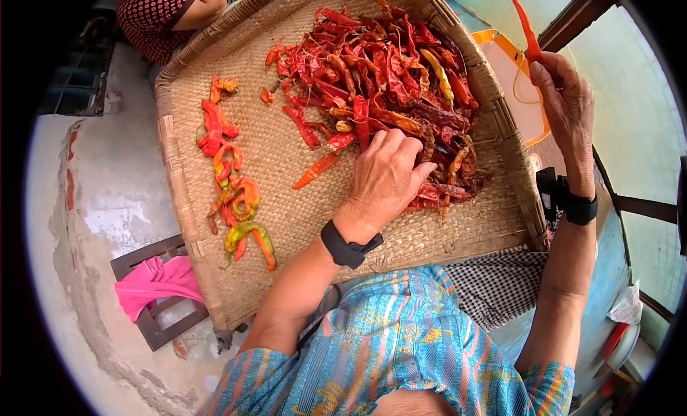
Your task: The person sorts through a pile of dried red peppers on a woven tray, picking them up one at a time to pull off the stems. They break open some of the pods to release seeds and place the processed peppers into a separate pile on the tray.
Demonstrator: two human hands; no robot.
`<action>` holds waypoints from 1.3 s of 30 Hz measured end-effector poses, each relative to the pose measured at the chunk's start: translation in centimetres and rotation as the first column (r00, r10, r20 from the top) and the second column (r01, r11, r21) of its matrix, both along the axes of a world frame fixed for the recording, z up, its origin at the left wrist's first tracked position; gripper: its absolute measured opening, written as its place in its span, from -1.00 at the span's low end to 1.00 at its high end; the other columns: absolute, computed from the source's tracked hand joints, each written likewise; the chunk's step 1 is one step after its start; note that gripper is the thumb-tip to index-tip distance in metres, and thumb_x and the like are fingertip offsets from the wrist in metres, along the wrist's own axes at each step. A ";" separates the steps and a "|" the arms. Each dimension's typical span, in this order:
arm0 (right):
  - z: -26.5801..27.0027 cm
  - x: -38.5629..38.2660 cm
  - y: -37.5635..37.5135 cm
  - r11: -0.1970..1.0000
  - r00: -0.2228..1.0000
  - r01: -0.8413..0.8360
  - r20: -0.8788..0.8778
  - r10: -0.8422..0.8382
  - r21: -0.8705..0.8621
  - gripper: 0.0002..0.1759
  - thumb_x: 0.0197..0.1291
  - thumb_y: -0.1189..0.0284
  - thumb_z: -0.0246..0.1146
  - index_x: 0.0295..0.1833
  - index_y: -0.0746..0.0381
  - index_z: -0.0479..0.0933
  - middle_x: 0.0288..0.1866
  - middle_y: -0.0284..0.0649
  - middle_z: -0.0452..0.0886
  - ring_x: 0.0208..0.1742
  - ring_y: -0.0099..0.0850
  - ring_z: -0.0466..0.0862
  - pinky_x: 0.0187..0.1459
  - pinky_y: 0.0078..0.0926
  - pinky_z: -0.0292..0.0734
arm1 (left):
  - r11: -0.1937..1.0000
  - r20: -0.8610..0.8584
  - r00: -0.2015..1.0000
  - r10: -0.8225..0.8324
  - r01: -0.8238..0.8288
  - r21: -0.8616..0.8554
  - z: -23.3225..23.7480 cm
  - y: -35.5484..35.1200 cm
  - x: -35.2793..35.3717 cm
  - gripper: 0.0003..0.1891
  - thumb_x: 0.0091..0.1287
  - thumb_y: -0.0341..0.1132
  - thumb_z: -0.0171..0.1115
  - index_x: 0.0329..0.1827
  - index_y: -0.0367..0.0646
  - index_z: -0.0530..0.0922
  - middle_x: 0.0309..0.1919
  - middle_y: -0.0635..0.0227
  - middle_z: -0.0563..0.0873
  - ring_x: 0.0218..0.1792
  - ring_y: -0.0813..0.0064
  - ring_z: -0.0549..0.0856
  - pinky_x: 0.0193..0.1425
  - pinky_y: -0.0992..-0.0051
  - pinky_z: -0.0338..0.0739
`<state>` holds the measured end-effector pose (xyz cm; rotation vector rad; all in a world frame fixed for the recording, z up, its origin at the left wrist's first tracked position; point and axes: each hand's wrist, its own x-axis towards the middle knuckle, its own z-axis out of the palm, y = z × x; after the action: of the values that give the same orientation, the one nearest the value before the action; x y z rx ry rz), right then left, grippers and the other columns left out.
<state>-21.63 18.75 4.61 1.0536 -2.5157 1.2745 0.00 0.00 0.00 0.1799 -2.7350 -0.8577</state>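
Note:
A shallow woven bamboo tray [286, 233] with raised sides lies before me. In it is a large heap of dried red chili peppers [386, 61], some wrinkled and brownish. My left hand [388, 174] is down at the near edge of this heap. Its fingers are curled among the peppers, with the tips hidden. Raised beyond the tray's right side, my right hand [567, 94] pinches a long red chili pepper [527, 31], which points upward. Along the left part of the tray runs a line of curled orange, red and green chili peppers [243, 197].
Another person's arm and patterned sleeve [154, 15] are beyond the tray's upper left. A pink cloth [161, 283] hangs over a dark wooden frame [161, 334] at lower left. Black-and-white checked cloth [494, 287] lies under the near right corner. Windows stand at the right.

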 end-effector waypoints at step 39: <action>1.0 7.1 -3.4 0.832 0.833 -0.535 0.259 0.489 0.147 -0.63 0.20 0.27 0.41 -0.04 0.35 0.63 -0.27 -0.05 0.69 -0.23 -0.17 0.69 -0.19 -0.27 0.55 | 0.715 -0.260 0.951 0.169 0.063 0.697 1.0 1.6 -1.3 -0.86 0.40 -0.40 0.29 -0.07 -0.22 0.57 -0.38 0.31 0.74 -0.37 0.52 0.72 -0.26 0.48 0.59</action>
<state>-14.48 15.31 5.61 1.8441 -2.6701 1.3045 -1.32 1.56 1.04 0.2418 -1.9771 -1.7153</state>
